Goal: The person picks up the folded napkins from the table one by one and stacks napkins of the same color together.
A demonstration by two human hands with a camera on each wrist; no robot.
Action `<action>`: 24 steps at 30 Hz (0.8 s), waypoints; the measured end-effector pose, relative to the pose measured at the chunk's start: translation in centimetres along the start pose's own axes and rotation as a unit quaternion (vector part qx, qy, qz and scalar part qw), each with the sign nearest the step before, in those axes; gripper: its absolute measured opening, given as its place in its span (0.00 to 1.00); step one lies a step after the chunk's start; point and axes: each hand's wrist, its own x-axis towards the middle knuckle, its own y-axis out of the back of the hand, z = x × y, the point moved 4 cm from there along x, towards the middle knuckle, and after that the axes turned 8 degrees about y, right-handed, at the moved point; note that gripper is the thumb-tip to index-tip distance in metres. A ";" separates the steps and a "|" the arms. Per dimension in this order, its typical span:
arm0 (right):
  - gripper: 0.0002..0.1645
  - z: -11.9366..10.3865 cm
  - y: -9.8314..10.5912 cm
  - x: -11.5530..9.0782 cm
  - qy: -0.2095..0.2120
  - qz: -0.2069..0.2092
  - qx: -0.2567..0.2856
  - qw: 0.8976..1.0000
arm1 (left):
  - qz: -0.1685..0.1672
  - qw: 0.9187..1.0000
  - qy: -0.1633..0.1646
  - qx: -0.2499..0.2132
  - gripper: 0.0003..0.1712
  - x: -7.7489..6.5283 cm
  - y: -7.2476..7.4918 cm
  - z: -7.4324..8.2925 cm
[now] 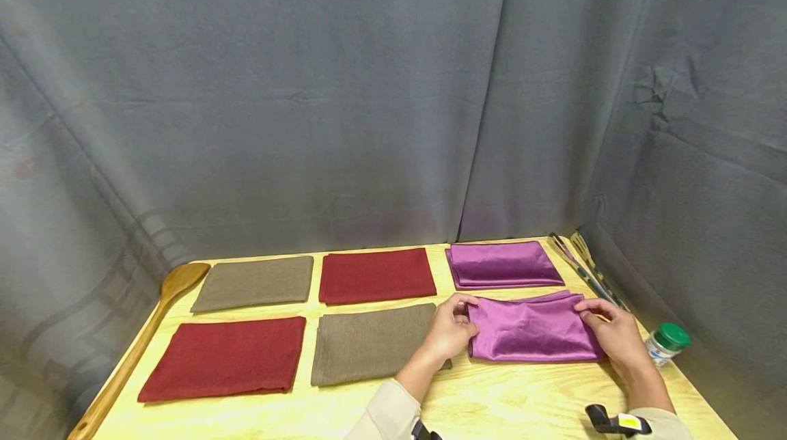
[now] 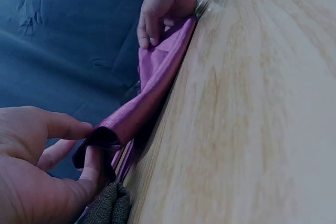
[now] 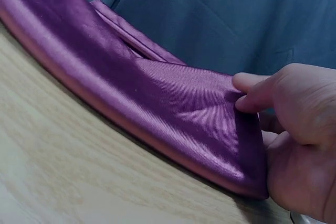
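A folded, shiny purple satin cloth lies at the near right of the table, held at both short ends. My left hand grips its left end; in the left wrist view the thumb and fingers pinch the rolled folds of that end. At the other end my right hand pinches the upper right corner, and the right wrist view shows fingers on top of the satin and others behind its edge. Behind it lies a second folded purple cloth. A folded grey-brown cloth sits just left, partly hidden by my left hand.
Two folded dark red cloths and another grey-brown cloth lie farther left. A long wooden spoon runs along the left edge. At the right edge are slotted utensils and a small green-lidded jar. Grey curtains enclose the table.
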 end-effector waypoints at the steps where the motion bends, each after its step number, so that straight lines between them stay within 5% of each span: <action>1: 0.12 0.1 0.0 0.0 -0.015 -0.007 0.001 1.000 | 0.001 1.000 0.000 -0.002 0.26 0.0 0.0 0.0; 5: 0.17 0.5 -0.1 0.0 -0.049 -0.023 0.014 0.998 | -0.003 1.000 0.006 0.001 0.25 0.1 0.1 -0.1; 16: 0.21 0.9 -0.2 0.0 -0.055 -0.036 0.014 0.998 | 0.000 1.000 0.008 0.010 0.23 0.2 0.2 -0.2; 24: 0.23 1.0 -0.1 -0.2 -0.054 -0.049 0.010 0.997 | 0.049 0.998 -0.012 0.030 0.32 0.3 0.2 -0.1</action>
